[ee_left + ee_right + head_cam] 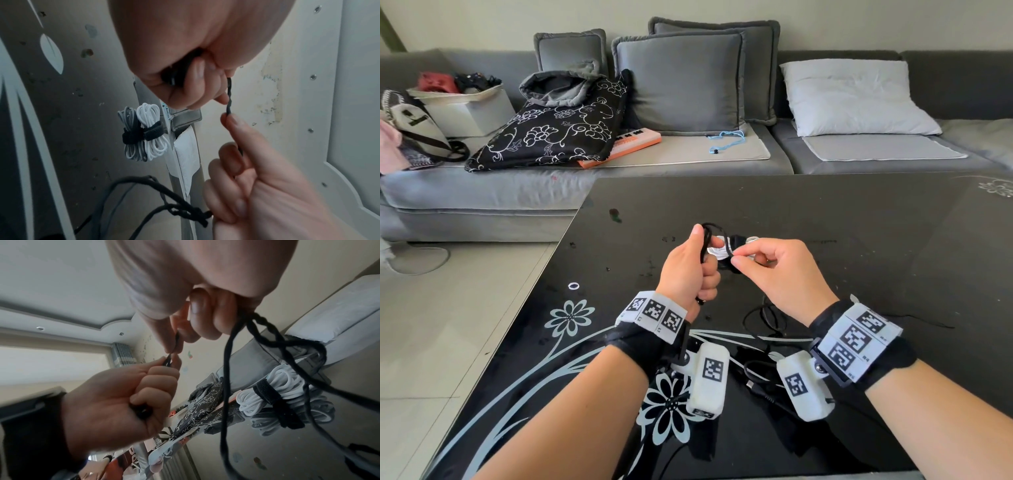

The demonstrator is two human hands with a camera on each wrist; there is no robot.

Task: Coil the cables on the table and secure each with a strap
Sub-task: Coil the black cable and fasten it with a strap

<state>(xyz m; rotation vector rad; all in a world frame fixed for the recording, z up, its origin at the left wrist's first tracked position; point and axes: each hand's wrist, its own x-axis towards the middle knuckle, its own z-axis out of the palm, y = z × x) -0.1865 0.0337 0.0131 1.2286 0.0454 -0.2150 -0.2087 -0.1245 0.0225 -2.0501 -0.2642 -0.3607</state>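
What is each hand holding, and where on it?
Both grip the black cable: left hand fists gathered loops, right hand pinches a short stretch next to it.

Two hands pinching a black cable, coiled bundles at lower right.

The right hand fills the top of the frame, fingers curled, pinching the black cable, whose loops hang down the right half. The left hand, lower left, is fisted on the same cable, and the fingertips meet at centre. At lower right lie a white bundle and a grey bundle, each bound by a black strap.
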